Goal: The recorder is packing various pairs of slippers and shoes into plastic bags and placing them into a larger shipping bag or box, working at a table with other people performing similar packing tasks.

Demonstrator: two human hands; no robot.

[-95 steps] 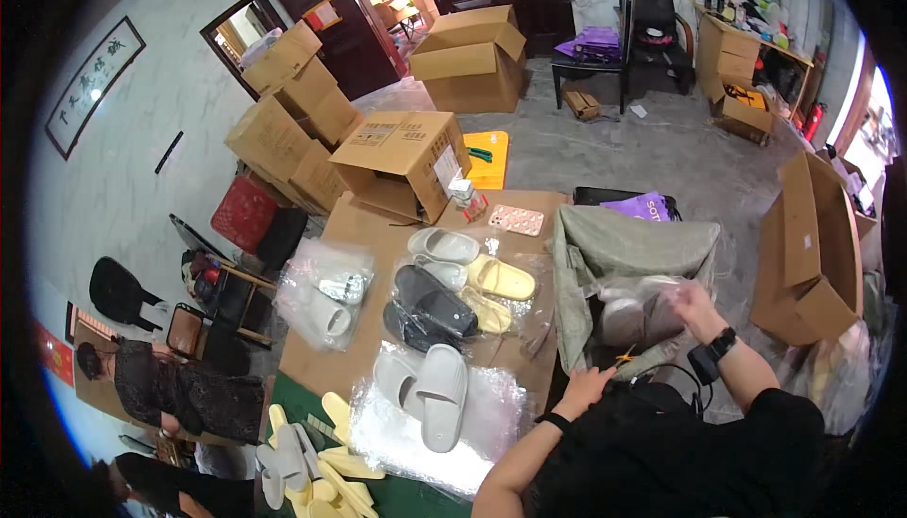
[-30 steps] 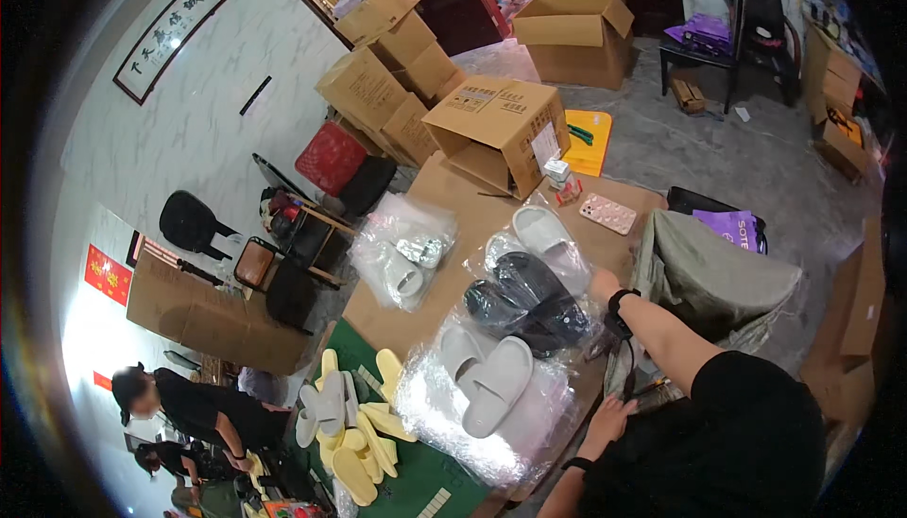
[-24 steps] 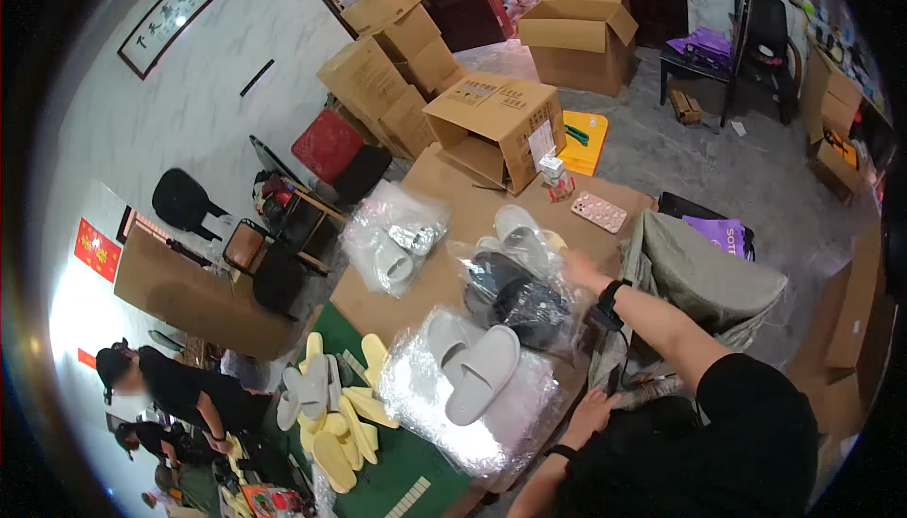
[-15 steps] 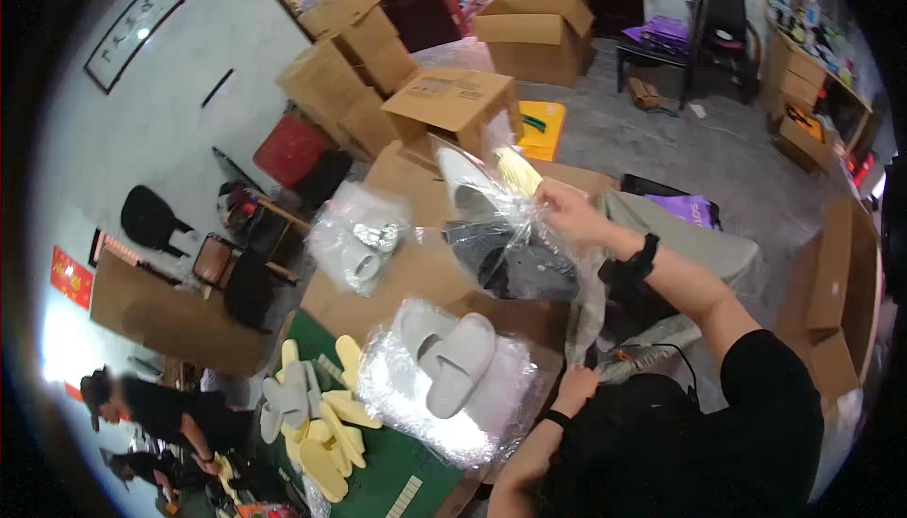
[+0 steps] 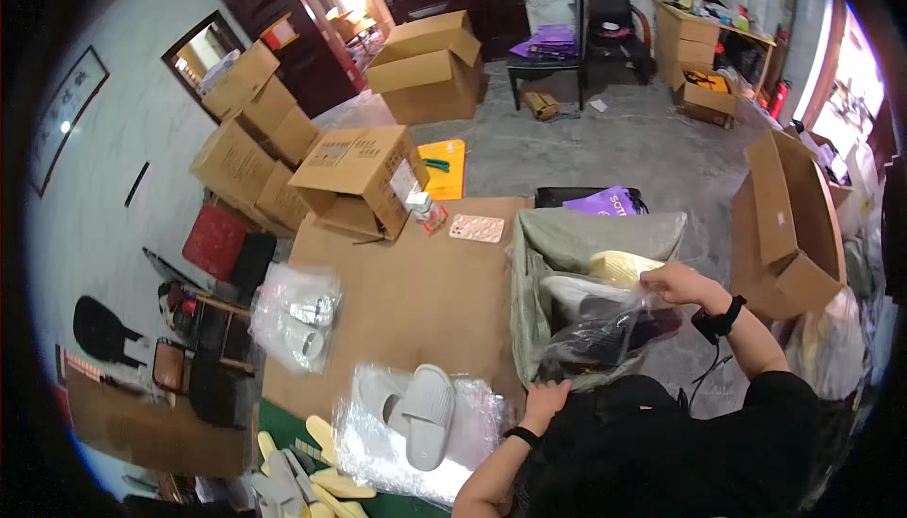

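Note:
My right hand (image 5: 682, 284) is closed on the gathered edge of a clear plastic bag. In the bag lie slippers: a yellow slipper (image 5: 622, 267), a white slipper (image 5: 567, 293) and dark ones blurred by the wrap. The bag sits in the mouth of a grey-green woven sack (image 5: 605, 227), beside the table. At the sack's near rim my left hand (image 5: 545, 405) is closed on its edge. A pair of grey slippers (image 5: 428, 423) rests on a stack of clear plastic bags (image 5: 364, 452) left of that hand. Bagged slippers (image 5: 300, 329) lie farther left.
Brown cardboard (image 5: 416, 301) covers the table. An open carton (image 5: 350, 187) stands at its far edge, near a pink-patterned phone (image 5: 477, 228). Loose yellow slippers (image 5: 321, 438) and grey ones lie at lower left. A tall open carton (image 5: 784, 225) stands right of the sack.
My right hand has brought the bag of slippers right and down, from above the table into the sack's mouth. My left hand stays at the rim. The view has turned.

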